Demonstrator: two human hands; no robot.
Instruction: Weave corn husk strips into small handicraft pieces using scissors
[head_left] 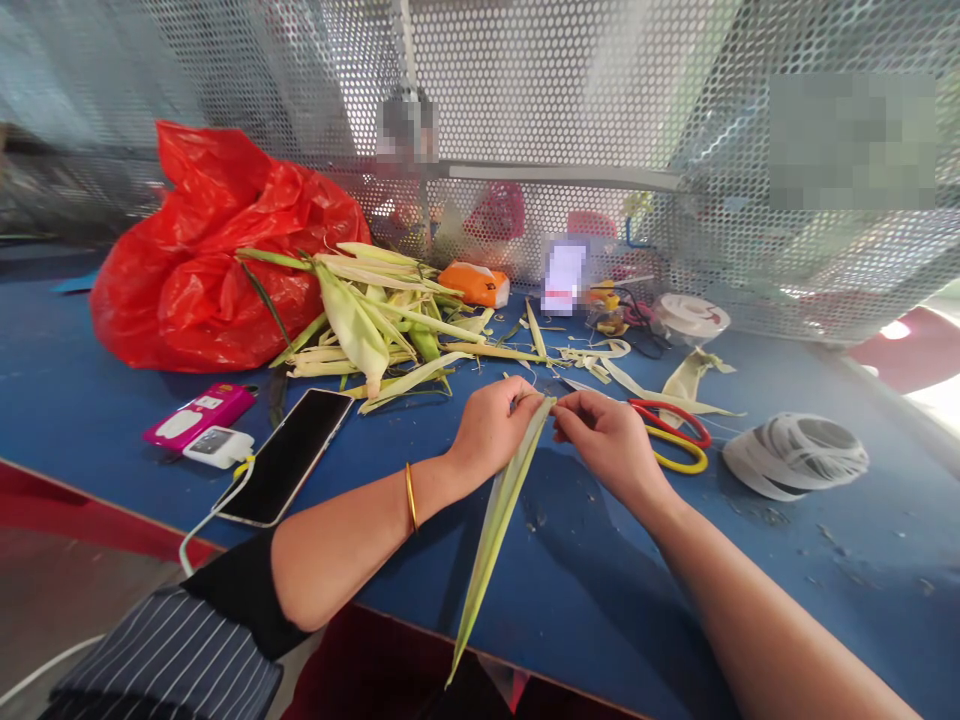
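Head view: a green husk strip (pixel 496 510) is pinched near its upper end by the left hand (pixel 491 428), its lower tip stretched past the near edge of the counter (pixel 600 600); just beside, the fingertips of the right hand (pixel 611 440) are pressed together, whether on anything cannot be told; on the pink device (pixel 196 412) and orange packet (pixel 472 283), markings cannot be read

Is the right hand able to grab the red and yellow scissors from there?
Probably yes: the scissors lie close beside the right hand, and nothing seems to cover their loops, though that hand is busy by the husk.
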